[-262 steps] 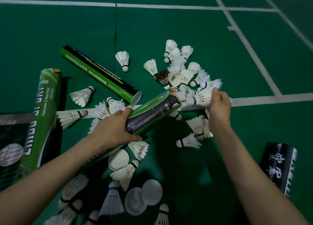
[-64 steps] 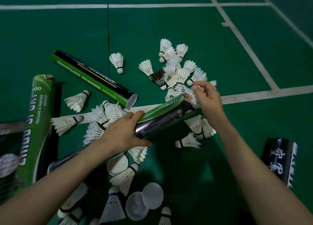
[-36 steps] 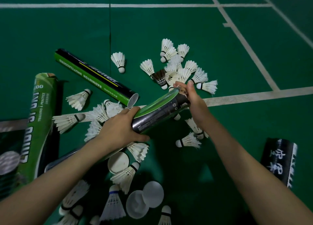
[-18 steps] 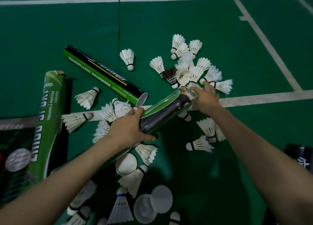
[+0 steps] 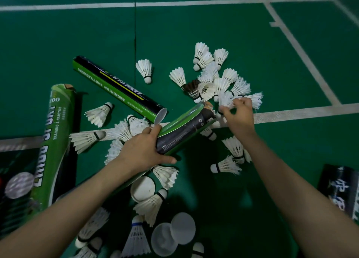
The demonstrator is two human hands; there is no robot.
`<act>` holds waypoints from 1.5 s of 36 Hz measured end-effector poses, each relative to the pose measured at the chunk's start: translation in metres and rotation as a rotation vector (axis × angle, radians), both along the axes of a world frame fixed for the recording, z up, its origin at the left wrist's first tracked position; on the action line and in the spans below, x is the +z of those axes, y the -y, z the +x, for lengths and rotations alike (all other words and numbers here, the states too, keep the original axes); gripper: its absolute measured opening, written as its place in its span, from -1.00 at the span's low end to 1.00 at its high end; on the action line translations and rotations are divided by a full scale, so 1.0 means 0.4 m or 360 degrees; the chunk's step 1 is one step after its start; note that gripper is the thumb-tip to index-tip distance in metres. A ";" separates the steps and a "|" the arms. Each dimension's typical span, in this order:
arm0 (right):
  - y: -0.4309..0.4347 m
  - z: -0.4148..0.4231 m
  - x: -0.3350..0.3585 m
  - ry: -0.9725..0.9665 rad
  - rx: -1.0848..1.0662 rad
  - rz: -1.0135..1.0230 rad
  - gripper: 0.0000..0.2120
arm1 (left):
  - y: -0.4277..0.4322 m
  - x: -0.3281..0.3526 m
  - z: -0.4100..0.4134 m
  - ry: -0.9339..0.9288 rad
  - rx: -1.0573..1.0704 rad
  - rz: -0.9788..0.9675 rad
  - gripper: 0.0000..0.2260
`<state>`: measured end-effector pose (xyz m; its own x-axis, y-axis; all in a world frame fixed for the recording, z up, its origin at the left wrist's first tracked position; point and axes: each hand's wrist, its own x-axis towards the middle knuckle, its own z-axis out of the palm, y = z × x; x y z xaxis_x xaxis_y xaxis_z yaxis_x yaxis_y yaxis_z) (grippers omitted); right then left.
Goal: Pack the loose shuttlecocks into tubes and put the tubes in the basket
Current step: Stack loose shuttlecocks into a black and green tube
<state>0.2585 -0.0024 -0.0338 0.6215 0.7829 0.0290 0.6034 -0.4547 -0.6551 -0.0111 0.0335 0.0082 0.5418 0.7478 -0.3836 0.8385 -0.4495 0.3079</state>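
the shuttlecocks (image 5: 219, 79) are feather-light and brittle. judging by their frayed skirts, the feathers will bend or crush if squeezed, so each is best taken by the cork nose or lightly round the base of the skirt. the tube (image 5: 186, 129) is light, stiff cardboard, but its open mouth looks torn, so a firm wrap round the middle suits it. most shuttlecocks lie heaped on the green court floor (image 5: 252, 44) just beyond the tube's mouth, with others scattered under and beside the arms. the left hand (image 5: 143, 151) is wrapped round the tube near mid-length, thumb on the near side, tilting the mouth toward the heap. the right hand (image 5: 240, 116) reaches forward with the wrist bent down, pinching one white shuttlecock (image 5: 226, 99) at the heap's near edge, just beside the mouth.
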 end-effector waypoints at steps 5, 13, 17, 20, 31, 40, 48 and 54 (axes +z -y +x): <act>0.057 -0.018 0.059 -0.0458 -0.0151 0.0325 -0.47 | 0.013 0.029 -0.006 0.0074 -0.0015 -0.0009 -0.03; 0.115 -0.015 0.120 -0.1170 -0.0400 0.0512 -0.49 | 0.032 0.074 -0.008 0.0203 -0.0068 0.0083 -0.02; 0.118 -0.025 0.131 -0.1184 -0.0292 0.0526 -0.84 | 0.035 0.077 -0.010 0.0201 -0.0110 0.0158 -0.11; 0.113 -0.025 0.139 -0.1143 -0.0361 0.0537 -0.95 | 0.042 0.082 -0.009 0.0175 -0.0154 0.0188 -0.12; 0.090 -0.024 0.176 -0.1468 -0.0873 0.0989 -0.79 | 0.061 0.083 -0.029 0.0195 -0.0129 0.0167 -0.13; 0.084 -0.028 0.174 -0.1962 -0.1118 0.0959 -0.79 | 0.044 0.084 -0.049 0.0109 -0.0075 0.0158 -0.10; 0.066 -0.088 0.163 -0.1804 -0.0788 0.0684 -0.56 | 0.058 0.076 -0.049 0.0175 -0.0157 0.0124 -0.14; 0.067 -0.123 0.170 -0.1408 -0.0257 0.0273 -0.45 | 0.045 0.074 -0.048 0.0266 -0.0117 0.0071 0.00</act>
<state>0.2093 -0.0294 0.0341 0.5738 0.7135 -0.4022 -0.2133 -0.3439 -0.9144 -0.0304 0.0155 0.0378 0.6491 0.7182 -0.2509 0.7417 -0.5240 0.4188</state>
